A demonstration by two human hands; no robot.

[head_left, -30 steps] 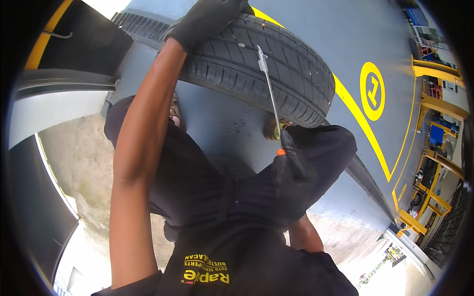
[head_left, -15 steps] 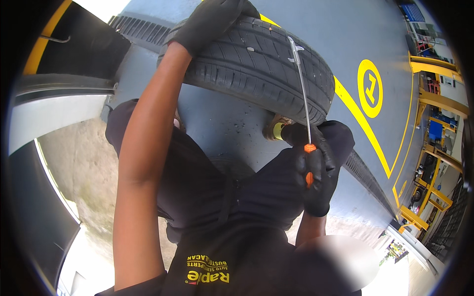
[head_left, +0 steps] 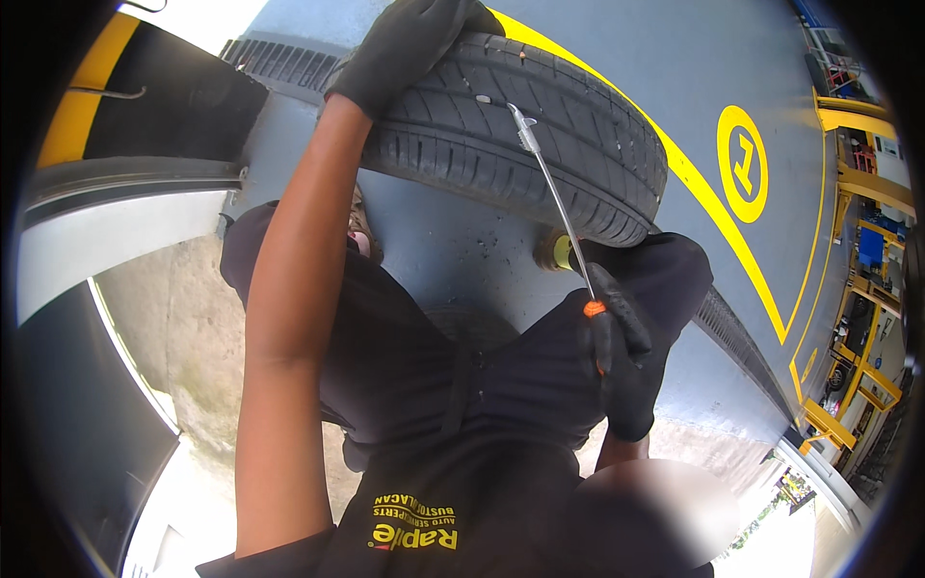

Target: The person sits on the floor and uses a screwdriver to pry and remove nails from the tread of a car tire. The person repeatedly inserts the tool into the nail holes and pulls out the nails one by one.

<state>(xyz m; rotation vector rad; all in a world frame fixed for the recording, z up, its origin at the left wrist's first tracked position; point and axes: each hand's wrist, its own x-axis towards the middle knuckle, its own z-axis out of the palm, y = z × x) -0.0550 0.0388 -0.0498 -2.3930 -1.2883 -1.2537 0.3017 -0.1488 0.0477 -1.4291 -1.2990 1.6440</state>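
A black tyre [head_left: 540,144] stands upright between my knees, its grooved tread facing me. My left hand [head_left: 400,56], in a black glove, grips the tyre's upper left, its fingertips out of sight over the far side. In my right hand [head_left: 626,352], also gloved, is a long hook tool [head_left: 559,202] with a thin metal shaft and an orange and black handle. Its hooked metal tip lies over the tread, just right of a small pale stone [head_left: 484,98] in a groove; contact cannot be made out. Another small light speck [head_left: 522,55] sits higher on the tread.
Grey floor [head_left: 453,231] with yellow painted lines [head_left: 713,222] runs around the tyre. Drain grates [head_left: 279,67] lie at the upper left and to the right. Yellow frames [head_left: 858,193] of workshop equipment stand at the far right. My legs flank the tyre.
The hook tool's tip has moved left across the tread to beside the pale stone. My right hand has tilted the shaft leftward. My left hand keeps its hold on the tyre.
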